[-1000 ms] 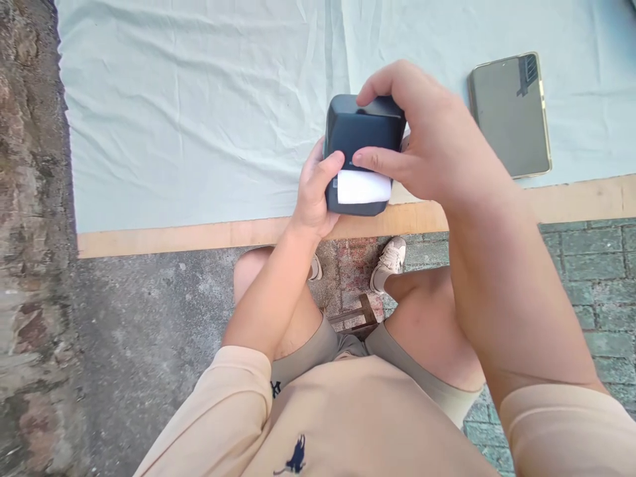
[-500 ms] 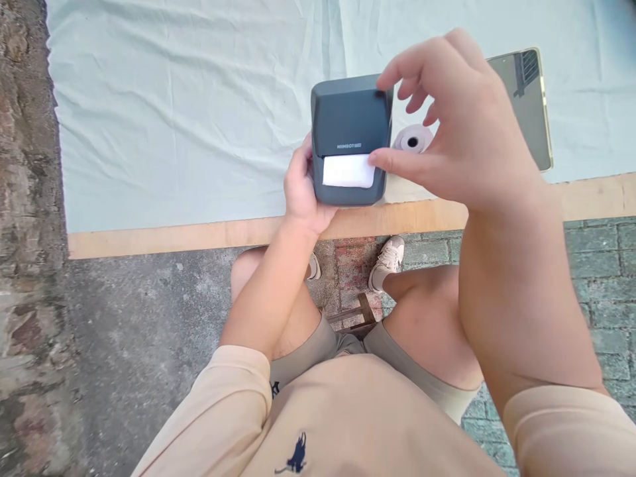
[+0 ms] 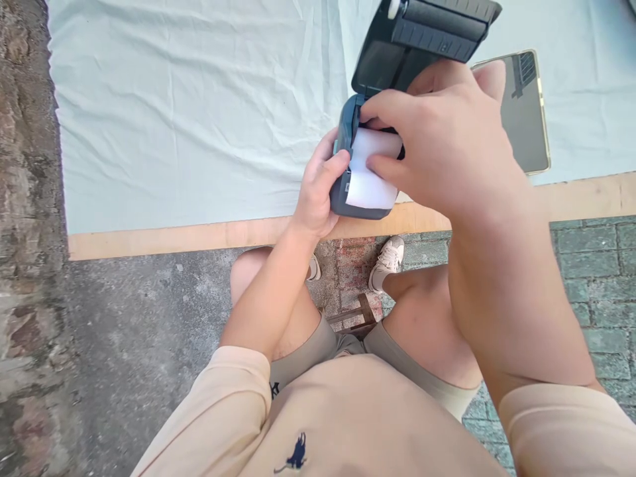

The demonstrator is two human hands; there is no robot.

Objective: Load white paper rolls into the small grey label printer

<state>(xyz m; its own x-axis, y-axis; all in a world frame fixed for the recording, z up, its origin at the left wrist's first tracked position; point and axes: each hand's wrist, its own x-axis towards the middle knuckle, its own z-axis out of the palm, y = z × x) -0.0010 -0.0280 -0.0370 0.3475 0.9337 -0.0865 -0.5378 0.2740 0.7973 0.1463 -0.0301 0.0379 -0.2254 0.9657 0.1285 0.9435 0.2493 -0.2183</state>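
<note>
The dark label printer [image 3: 342, 197] is held above the front of the table, its lid [image 3: 380, 66] swung up and back. My left hand [image 3: 318, 185] grips the printer's left side, the thumb lying on the rim of the body. Inside the body sits a white label roll [image 3: 373, 189], with a flap of its paper hanging over the front. My right hand [image 3: 457, 149] reaches into the compartment from the right. Its thumb presses on the paper and its index finger reaches behind the roll, closed around it. The roll's far side is hidden by these fingers.
A phone [image 3: 527, 126] with a dark, reflecting face lies to the right, partly behind my right hand. Pale cloth [image 3: 189, 119] covers the table, whose wooden front edge [image 3: 199, 240] shows. Below are my knees and a small wooden frame [image 3: 365, 310].
The printer's lid has gone from shut to open, and the printer is tilted. My right hand has moved from the lid's edge to the roll inside. The spare roll on the table is now hidden.
</note>
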